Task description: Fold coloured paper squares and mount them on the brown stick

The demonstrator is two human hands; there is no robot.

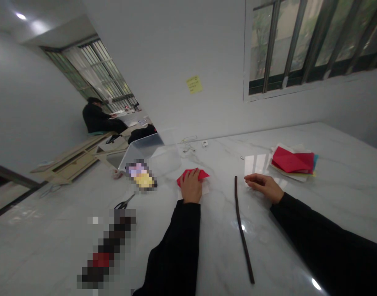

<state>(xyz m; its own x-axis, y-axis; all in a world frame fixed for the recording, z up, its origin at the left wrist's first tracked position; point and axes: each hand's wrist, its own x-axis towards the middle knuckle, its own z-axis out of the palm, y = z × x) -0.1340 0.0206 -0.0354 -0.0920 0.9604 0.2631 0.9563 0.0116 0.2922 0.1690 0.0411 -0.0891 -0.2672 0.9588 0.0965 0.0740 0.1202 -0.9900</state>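
Observation:
My left hand (191, 186) lies over a folded piece of red paper (203, 174) and holds it against the tabletop. Part of the red paper is hidden under the fingers, and a pale sheet (205, 190) shows beneath it. Farther right, my right hand (265, 187) hovers just above or rests on the table, its thumb and fingers drawn together. Whether anything small is between those fingertips I cannot make out. Between the two hands lies a long, thin, dark brown strip (240, 222), slightly bent.
A stack of red and coloured papers (291, 160) lies at the right. At left are scissors (123, 203), a blurred phone-like object (142, 176) and a clear plastic bin (147, 146). Tiny silver pieces (242, 158) and a white cube (205, 143) sit farther back. A person (97, 117) sits beyond.

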